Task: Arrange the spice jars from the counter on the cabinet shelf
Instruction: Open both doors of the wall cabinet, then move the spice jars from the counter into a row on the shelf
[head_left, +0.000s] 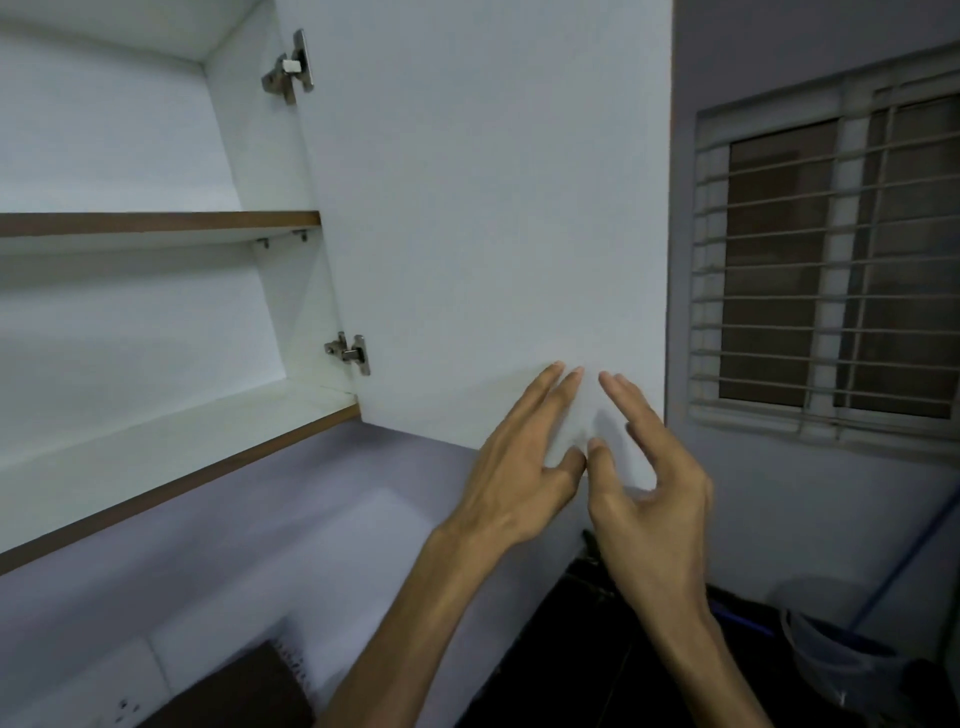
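The wall cabinet stands with its white door (488, 208) swung open to the right. Inside, the lower shelf (171, 431) and the upper shelf (156, 223) hold nothing that I can see. My left hand (519, 467) and my right hand (649, 488) are both raised in front of the door's lower right corner, fingers spread, thumbs nearly touching. Neither hand holds anything. No spice jar is in view.
A barred window (831, 260) is in the wall to the right. A dark counter (571, 649) lies below, with a clear plastic container (831, 649) at the lower right. A brown board (244, 691) and a wall socket (124, 712) sit at the bottom left.
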